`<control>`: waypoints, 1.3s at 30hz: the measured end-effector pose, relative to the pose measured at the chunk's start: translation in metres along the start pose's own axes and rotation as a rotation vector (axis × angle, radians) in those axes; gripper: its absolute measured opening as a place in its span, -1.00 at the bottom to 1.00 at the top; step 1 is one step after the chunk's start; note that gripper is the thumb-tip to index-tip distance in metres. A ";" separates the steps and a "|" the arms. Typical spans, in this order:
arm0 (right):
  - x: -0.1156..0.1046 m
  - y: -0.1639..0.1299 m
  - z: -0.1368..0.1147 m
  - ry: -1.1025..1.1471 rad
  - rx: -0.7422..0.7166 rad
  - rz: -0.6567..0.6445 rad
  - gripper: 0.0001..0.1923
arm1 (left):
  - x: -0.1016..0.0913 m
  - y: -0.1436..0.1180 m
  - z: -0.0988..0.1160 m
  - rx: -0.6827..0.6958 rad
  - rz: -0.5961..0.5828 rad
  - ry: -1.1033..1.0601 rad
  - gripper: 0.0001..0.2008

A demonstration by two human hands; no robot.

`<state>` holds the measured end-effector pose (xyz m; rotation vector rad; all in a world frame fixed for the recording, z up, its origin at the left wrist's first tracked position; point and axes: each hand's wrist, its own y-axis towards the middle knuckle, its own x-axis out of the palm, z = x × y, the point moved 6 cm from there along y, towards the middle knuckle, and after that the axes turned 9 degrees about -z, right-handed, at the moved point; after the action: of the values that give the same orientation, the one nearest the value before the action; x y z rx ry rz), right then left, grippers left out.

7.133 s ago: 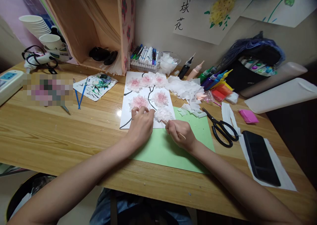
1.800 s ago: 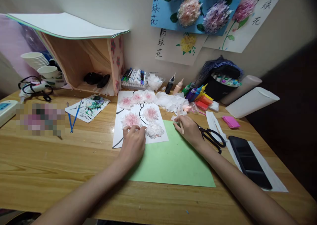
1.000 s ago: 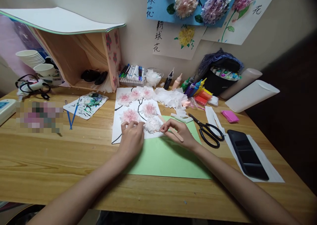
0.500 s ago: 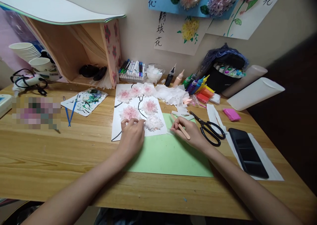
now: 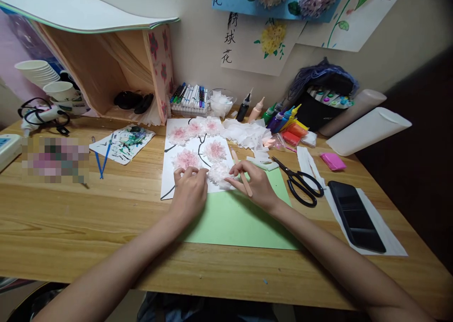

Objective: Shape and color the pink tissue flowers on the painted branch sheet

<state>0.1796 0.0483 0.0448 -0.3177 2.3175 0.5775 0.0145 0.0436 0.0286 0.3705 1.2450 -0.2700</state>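
Observation:
A white paper sheet (image 5: 168, 171) carries several fluffy pink-and-white paper flowers (image 5: 186, 159) and black painted branches. At its lower right sits a white paper flower (image 5: 218, 174). My left hand (image 5: 190, 190) rests on the sheet's lower part with curled fingers, its thumb side against the white flower's left edge; what is under the fingertips is hidden. My right hand (image 5: 255, 182) holds a wooden craft stick (image 5: 245, 184) across the fingers. Its thumb and index tips meet the white flower's right edge. Under the sheet lies green paper (image 5: 240, 223).
Black-handled scissors (image 5: 300, 182) lie right of my right hand, beside a black palette case (image 5: 356, 216). Behind the sheet are torn white tissue pieces (image 5: 247, 133), paint bottles (image 5: 244, 108) and a marker rack (image 5: 190, 100). Blue brushes (image 5: 101, 160) lie left, near an open box (image 5: 106, 76).
My right hand, with the craft stick, has moved left from over the green paper to the white flower. My left hand stays in about the same place on the sheet.

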 end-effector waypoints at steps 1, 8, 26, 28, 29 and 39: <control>-0.006 -0.004 -0.004 -0.014 -0.041 0.044 -0.81 | 0.000 0.000 0.000 0.000 -0.002 -0.002 -0.73; -0.002 -0.038 -0.029 -0.043 -0.484 -0.111 -0.60 | 0.000 0.000 0.000 0.001 -0.004 0.008 -0.71; 0.013 -0.005 0.010 0.308 0.220 -0.093 -0.47 | 0.001 0.000 0.001 0.001 -0.015 0.004 -0.71; 0.012 -0.006 0.016 0.462 0.337 -0.093 -0.47 | 0.001 0.000 0.001 -0.002 -0.015 0.006 -0.71; 0.011 -0.008 0.017 0.490 0.343 -0.092 -0.47 | 0.001 0.000 0.001 -0.004 -0.015 0.009 -0.71; 0.004 -0.023 -0.001 0.146 -0.021 -0.095 -0.49 | 0.002 0.000 0.002 0.003 -0.018 0.031 -0.71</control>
<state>0.1852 0.0275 0.0350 -0.4914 2.4216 0.5475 0.0171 0.0431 0.0271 0.3674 1.2786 -0.2831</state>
